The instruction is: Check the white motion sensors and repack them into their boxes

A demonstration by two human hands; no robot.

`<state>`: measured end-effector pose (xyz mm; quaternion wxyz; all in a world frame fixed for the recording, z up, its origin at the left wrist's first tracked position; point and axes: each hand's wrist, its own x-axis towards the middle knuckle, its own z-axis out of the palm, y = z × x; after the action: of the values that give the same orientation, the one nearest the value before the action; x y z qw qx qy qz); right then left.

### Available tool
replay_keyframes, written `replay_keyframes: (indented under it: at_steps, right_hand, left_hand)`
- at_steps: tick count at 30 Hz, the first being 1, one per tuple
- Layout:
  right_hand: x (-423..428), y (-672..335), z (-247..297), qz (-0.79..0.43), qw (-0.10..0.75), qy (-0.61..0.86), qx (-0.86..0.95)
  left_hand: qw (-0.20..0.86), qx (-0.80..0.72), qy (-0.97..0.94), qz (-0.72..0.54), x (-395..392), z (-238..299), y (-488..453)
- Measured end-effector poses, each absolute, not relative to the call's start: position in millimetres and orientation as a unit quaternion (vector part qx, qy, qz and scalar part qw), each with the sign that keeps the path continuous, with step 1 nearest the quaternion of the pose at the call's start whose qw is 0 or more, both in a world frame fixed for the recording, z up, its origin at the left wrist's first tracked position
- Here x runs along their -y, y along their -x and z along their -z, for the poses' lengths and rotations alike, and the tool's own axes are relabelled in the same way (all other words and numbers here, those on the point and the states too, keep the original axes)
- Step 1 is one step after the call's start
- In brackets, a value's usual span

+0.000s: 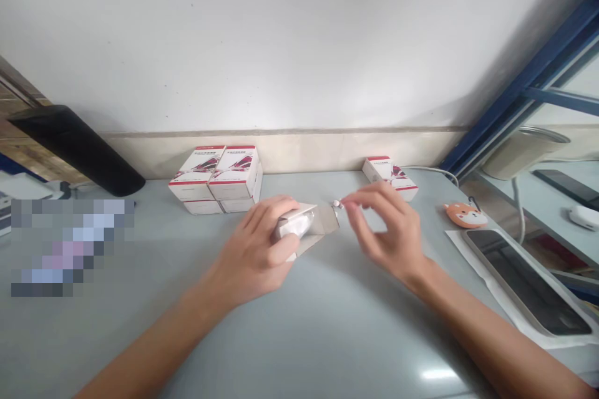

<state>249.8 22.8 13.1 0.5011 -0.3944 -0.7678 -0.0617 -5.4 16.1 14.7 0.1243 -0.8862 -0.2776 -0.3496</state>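
My left hand [262, 243] is wrapped round a small white box [304, 224] whose end flaps stand open toward the right, just above the grey table [299, 324]. My right hand [384, 227] is closed in a pinch at the open flap, holding a tiny white item [337, 204] between thumb and forefinger. What lies inside the box is hidden.
A stack of white-and-red boxes [218, 177] stands at the back by the wall, another single one [390, 176] at the back right. An orange animal-shaped charm [465, 215] and a phone [524, 280] on white paper lie right. A black object [79, 146] leans at left.
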Motion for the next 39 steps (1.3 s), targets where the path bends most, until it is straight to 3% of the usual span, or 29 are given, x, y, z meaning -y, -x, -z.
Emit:
replay_keyframes:
  at_steps: [3, 6, 11, 14, 20, 24, 29, 34, 39]
  right_hand:
    - [-7.2, -235.1, -17.1, 0.129, 0.432, 0.386, 0.805]
    - [-3.6, -226.6, -7.7, 0.060, 0.406, 0.460, 0.787]
    - [-1.9, -218.6, 2.2, -0.174, 0.452, 0.529, 0.697]
    - [-2.5, -215.8, 0.3, -0.234, 0.483, 0.543, 0.646]
    - [-18.0, -225.8, -7.2, -0.181, 0.549, 0.532, 0.618]
    - [-21.1, -237.7, -20.0, -0.107, 0.598, 0.481, 0.633]
    - [-22.9, -251.2, -37.0, -0.168, 0.663, 0.390, 0.616]
    - [-47.9, -284.1, -43.2, -0.214, 0.791, 0.389, 0.422]
    - [-72.8, -310.4, -31.6, -0.332, 0.785, 0.454, 0.260]
  left_hand:
    - [0.144, 0.280, 0.898, 0.307, -13.6, -13.5, 4.7]
    - [0.174, 0.266, 0.900, 0.299, -12.2, -5.9, 3.9]
    - [0.175, 0.209, 0.902, 0.335, -10.9, 2.4, 0.2]
    - [0.158, 0.184, 0.908, 0.341, -13.3, -0.6, -0.2]
    - [0.090, 0.248, 0.914, 0.307, -17.2, -3.1, -2.7]
    - [0.104, 0.311, 0.889, 0.320, -16.6, -1.7, -10.1]
    - [0.082, 0.281, 0.866, 0.405, -28.3, -10.1, -13.9]
    - [-0.134, 0.397, 0.769, 0.483, -54.6, -22.7, -18.8]
    - [-0.325, 0.414, 0.653, 0.544, -99.8, -22.7, -37.3]
